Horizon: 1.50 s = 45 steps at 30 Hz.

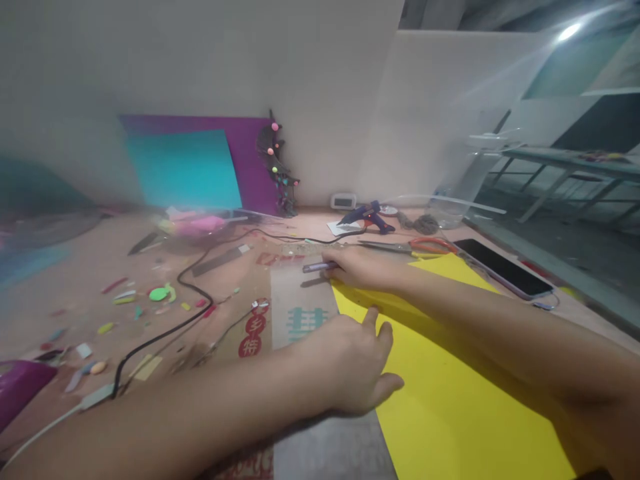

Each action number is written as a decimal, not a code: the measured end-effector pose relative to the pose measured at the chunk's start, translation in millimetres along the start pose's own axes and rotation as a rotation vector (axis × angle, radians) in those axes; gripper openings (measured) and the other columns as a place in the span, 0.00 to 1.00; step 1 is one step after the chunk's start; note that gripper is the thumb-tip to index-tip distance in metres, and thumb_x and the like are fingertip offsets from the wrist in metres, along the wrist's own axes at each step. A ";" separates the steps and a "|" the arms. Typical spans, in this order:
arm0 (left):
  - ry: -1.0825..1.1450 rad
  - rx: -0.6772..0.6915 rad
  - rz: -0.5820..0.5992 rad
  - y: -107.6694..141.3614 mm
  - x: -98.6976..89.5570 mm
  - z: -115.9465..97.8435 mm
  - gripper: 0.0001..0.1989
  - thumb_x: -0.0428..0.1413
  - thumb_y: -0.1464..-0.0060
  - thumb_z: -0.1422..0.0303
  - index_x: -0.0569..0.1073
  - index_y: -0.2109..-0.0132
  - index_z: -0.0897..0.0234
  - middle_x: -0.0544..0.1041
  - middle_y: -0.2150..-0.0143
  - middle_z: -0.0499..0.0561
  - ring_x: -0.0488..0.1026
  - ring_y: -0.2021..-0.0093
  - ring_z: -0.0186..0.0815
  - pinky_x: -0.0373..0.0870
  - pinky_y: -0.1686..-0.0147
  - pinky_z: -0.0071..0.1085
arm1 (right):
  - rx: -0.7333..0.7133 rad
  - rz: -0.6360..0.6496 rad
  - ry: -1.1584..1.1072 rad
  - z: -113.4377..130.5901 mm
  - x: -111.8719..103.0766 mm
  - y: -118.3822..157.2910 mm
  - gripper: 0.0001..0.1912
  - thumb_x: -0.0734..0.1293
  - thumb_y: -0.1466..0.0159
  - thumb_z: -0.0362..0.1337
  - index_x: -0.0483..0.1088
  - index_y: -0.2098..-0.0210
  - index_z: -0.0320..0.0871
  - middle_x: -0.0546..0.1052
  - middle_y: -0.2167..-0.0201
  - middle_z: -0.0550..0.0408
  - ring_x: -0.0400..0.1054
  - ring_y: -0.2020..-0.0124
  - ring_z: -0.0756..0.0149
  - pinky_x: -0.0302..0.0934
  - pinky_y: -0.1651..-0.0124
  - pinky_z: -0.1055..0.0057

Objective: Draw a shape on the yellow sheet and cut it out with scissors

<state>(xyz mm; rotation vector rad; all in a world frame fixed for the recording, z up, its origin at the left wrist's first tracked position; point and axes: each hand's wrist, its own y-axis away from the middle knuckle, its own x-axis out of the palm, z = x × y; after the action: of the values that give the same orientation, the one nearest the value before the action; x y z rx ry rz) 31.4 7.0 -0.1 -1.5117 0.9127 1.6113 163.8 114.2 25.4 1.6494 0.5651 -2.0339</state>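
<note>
A large sheet of yellow paper (450,373) lies at the right, partly over printed cardboard (295,280). My left hand (357,363) is open, its fingers spread over the left edge of the paper. Beyond it, my right hand (350,267) is closed on a slim purple pen-like tool (315,267); its exact kind is hard to tell. That tool points left, just past the paper's far left corner. Orange-handled scissors (430,245) lie just beyond my right hand, and a blue glue gun (367,217) rests further back.
A phone (505,267) lies at the right table edge. A black cable (185,277) snakes across the left, among coloured clay scraps (160,293). Teal and purple sheets (190,170) lean on the wall beside a dark moon-shaped ornament (273,160). A clear container stands back right.
</note>
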 end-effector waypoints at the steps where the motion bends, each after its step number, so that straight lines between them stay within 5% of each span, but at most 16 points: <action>1: 0.001 -0.001 0.001 -0.1 0.5 -0.4 0.37 0.40 0.34 0.50 0.60 0.33 0.79 0.63 0.35 0.78 0.80 0.55 0.56 0.77 0.67 0.43 | -0.018 0.024 -0.013 -2.6 -2.5 0.7 0.05 0.62 0.34 0.38 0.66 0.65 0.44 0.74 0.69 0.55 0.62 0.70 0.67 0.46 0.68 0.72; 6: 0.007 0.013 -0.024 -1.7 2.4 0.4 0.37 0.40 0.34 0.50 0.60 0.33 0.79 0.65 0.36 0.78 0.80 0.55 0.56 0.77 0.66 0.43 | -0.136 0.158 -0.037 -15.6 -12.5 7.1 0.06 0.65 0.37 0.39 0.67 0.67 0.43 0.74 0.68 0.54 0.63 0.69 0.67 0.48 0.68 0.73; 13: -0.002 -0.005 -0.032 -1.4 2.5 1.7 0.36 0.41 0.35 0.50 0.62 0.34 0.78 0.66 0.36 0.78 0.80 0.57 0.54 0.76 0.68 0.43 | 0.012 -0.024 -0.009 -0.9 10.0 3.1 0.05 0.60 0.33 0.36 0.67 0.63 0.44 0.71 0.72 0.57 0.60 0.72 0.69 0.44 0.70 0.73; 20: 0.014 0.000 -0.043 -1.1 4.2 2.2 0.36 0.41 0.34 0.50 0.63 0.34 0.79 0.66 0.37 0.78 0.79 0.54 0.57 0.78 0.65 0.44 | -0.060 0.187 -0.039 -15.4 -12.6 23.6 0.07 0.64 0.35 0.40 0.66 0.67 0.43 0.73 0.69 0.55 0.62 0.70 0.68 0.46 0.70 0.73; 28: -0.006 -0.019 -0.032 -1.3 5.1 1.2 0.37 0.41 0.34 0.50 0.62 0.33 0.79 0.66 0.36 0.78 0.80 0.57 0.56 0.78 0.67 0.44 | 0.081 0.008 0.001 5.3 -0.6 7.0 0.05 0.61 0.33 0.37 0.68 0.61 0.43 0.75 0.69 0.54 0.63 0.70 0.67 0.45 0.70 0.72; 34: 0.013 -0.011 -0.017 -1.6 3.8 0.5 0.36 0.40 0.34 0.51 0.61 0.33 0.80 0.65 0.36 0.79 0.78 0.51 0.58 0.78 0.63 0.44 | 0.073 0.233 -0.047 -15.1 -18.5 35.8 0.07 0.64 0.36 0.40 0.67 0.66 0.44 0.74 0.69 0.56 0.64 0.71 0.68 0.46 0.70 0.73; 42: 0.023 -0.032 0.020 -1.1 -0.2 -1.0 0.36 0.40 0.34 0.52 0.61 0.33 0.79 0.65 0.35 0.78 0.79 0.53 0.57 0.79 0.65 0.45 | 0.167 -0.002 0.025 -2.0 -1.0 24.5 0.05 0.61 0.34 0.36 0.67 0.63 0.43 0.74 0.68 0.54 0.62 0.71 0.68 0.45 0.70 0.72; 45: 0.008 -0.037 0.030 -1.1 -0.3 -1.2 0.36 0.40 0.34 0.52 0.60 0.32 0.78 0.64 0.35 0.78 0.80 0.55 0.57 0.78 0.65 0.46 | 0.113 0.039 -0.046 -6.1 -7.0 31.0 0.04 0.62 0.35 0.37 0.67 0.64 0.43 0.74 0.67 0.54 0.63 0.70 0.68 0.47 0.70 0.73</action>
<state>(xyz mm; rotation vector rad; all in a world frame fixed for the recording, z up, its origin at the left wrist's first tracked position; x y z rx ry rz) 33.0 6.5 0.1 -1.5374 0.9189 1.6524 187.9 93.3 30.2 1.6591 0.4064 -2.1041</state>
